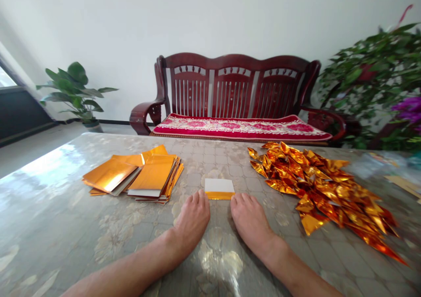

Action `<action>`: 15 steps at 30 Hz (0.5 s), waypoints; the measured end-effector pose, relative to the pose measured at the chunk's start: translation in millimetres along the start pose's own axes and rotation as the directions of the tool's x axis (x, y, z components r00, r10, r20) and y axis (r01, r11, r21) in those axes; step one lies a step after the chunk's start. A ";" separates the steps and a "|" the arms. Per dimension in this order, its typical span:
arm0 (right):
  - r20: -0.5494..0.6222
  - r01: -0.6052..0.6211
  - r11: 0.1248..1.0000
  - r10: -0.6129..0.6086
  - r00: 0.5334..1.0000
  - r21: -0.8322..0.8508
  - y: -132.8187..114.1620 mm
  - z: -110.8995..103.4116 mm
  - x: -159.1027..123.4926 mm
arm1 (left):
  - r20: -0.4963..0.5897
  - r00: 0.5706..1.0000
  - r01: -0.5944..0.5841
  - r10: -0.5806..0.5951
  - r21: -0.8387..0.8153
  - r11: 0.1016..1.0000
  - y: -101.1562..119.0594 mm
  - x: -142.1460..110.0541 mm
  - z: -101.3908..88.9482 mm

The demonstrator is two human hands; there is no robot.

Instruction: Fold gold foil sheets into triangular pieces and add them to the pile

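Observation:
A small sheet of gold foil paper (219, 186) lies white side up on the table, with a narrow gold strip folded over along its near edge. My left hand (194, 211) is closed on the left end of that strip, fingers curled down against the tabletop. At the right end, my right hand (249, 211) grips the paper the same way. Both thumbs are hidden beneath the hands. To the left lie stacks of flat gold foil sheets (153, 173). A heap of folded gold foil pieces (315, 183) spreads out on the right.
The table (131, 240) has a glossy, clear-looking cover over a floral tile pattern. Clear plastic wrapping (378, 165) lies at its far right. Beyond stands a dark red wooden bench (230, 86) with a red floral cushion (243, 127). Potted plants (77, 91) flank it.

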State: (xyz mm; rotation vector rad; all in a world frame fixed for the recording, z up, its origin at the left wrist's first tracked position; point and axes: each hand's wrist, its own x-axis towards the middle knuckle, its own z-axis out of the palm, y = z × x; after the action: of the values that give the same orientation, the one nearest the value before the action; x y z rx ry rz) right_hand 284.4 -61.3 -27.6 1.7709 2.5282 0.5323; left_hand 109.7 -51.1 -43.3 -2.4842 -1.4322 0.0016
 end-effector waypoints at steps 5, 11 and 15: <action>-0.022 0.008 0.999 -0.007 1.000 0.048 6.0 2.9 2.1 | 0.049 0.999 -0.018 0.023 -0.097 0.995 -11.2 7.6 -6.3; -0.092 -0.045 0.991 0.057 0.994 0.128 14.6 13.1 2.6 | -0.031 0.995 0.089 -0.100 -0.254 0.963 -29.0 18.3 -1.0; -0.120 -0.066 0.987 0.083 0.989 0.145 17.7 18.0 4.0 | -0.060 0.980 0.155 -0.189 -0.368 0.917 -31.4 21.6 3.0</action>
State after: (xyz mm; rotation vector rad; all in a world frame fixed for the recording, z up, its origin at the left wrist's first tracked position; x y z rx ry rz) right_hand 302.7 -47.4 -38.9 1.9456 2.6530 0.4940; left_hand 93.7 -17.3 -36.0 -2.5797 -1.7380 -0.4494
